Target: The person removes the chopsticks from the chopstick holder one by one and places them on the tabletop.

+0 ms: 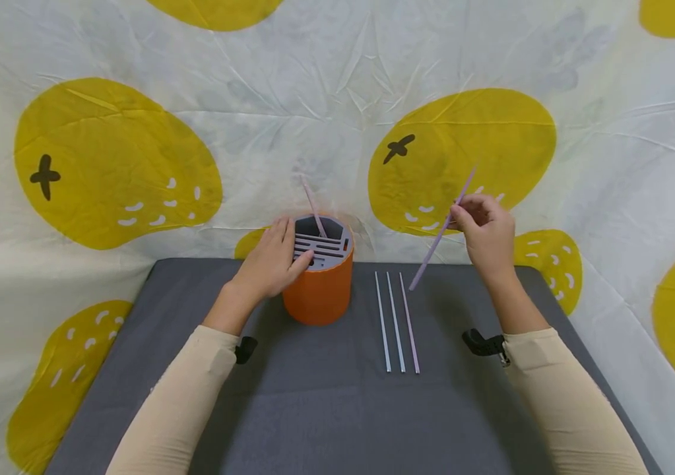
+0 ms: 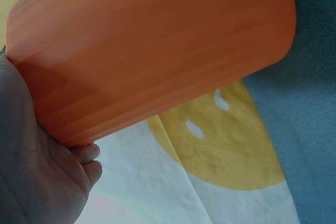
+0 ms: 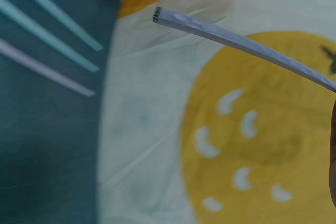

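Observation:
My left hand (image 1: 270,260) rests on the left rim of an orange round holder (image 1: 317,297) with a grey slotted top (image 1: 331,256). Its fingers lie straight along the edge, and the thumb reaches over the slots. One pale pink stick (image 1: 312,204) leans out of the holder's large rear opening. To the right, my right hand (image 1: 487,227) pinches a thin lilac stick (image 1: 432,247) between thumb and fingertips, raised and slanting, lower end toward the table. In the right wrist view this lilac stick (image 3: 236,43) shows flat sides and a dark end; the hand is mostly out of frame.
Three thin sticks lie side by side on the dark grey table (image 1: 325,415), right of the holder: two pale blue sticks (image 1: 383,323) and a pale lilac one (image 1: 410,323). A white cloth (image 1: 313,145) printed with yellow fruit shapes hangs behind the table.

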### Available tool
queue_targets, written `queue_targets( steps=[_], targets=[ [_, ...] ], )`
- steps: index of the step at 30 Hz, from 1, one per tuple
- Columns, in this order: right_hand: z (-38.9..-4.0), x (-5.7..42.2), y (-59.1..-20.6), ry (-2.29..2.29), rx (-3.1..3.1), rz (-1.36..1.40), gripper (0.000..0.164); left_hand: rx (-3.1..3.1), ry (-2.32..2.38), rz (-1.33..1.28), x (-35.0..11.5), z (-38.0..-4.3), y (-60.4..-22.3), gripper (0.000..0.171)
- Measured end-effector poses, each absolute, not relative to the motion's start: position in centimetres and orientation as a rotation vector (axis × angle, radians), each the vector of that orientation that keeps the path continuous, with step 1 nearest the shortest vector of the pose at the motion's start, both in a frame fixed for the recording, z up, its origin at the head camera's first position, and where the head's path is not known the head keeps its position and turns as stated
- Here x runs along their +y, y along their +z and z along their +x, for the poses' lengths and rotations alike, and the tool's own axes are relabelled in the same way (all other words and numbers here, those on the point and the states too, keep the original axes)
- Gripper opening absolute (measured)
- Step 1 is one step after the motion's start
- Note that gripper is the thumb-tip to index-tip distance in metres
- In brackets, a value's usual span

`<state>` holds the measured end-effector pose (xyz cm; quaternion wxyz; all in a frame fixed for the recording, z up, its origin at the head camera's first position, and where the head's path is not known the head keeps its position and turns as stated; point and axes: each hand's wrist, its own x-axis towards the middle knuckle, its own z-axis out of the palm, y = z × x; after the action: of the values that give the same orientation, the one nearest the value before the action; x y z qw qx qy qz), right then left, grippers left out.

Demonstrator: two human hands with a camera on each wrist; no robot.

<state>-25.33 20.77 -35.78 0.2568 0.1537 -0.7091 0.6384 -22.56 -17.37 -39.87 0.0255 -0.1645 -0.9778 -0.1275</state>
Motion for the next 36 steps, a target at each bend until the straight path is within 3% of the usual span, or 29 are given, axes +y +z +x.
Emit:
queue_targets(
  steps=[6, 20, 36],
  targets=[
    [-26.1, 22.3, -39.7, 1.622, -2.176, 0.321, 0.024, -3.022, -0.384, -0.5, -17.6, -22.6, -39.8, 0.087],
    [-27.0, 24.1, -47.8, 1.336, -2.685, 0.203, 0.026, -3.009, -0.403, -0.488, -17.7, -22.7, -39.9, 0.088],
    [-27.4, 22.9, -51.1, 1.308, -2.824, 0.091, 0.029, -3.014, -0.399, -0.495, -17.5, -22.6, -39.7, 0.087]
  ],
)
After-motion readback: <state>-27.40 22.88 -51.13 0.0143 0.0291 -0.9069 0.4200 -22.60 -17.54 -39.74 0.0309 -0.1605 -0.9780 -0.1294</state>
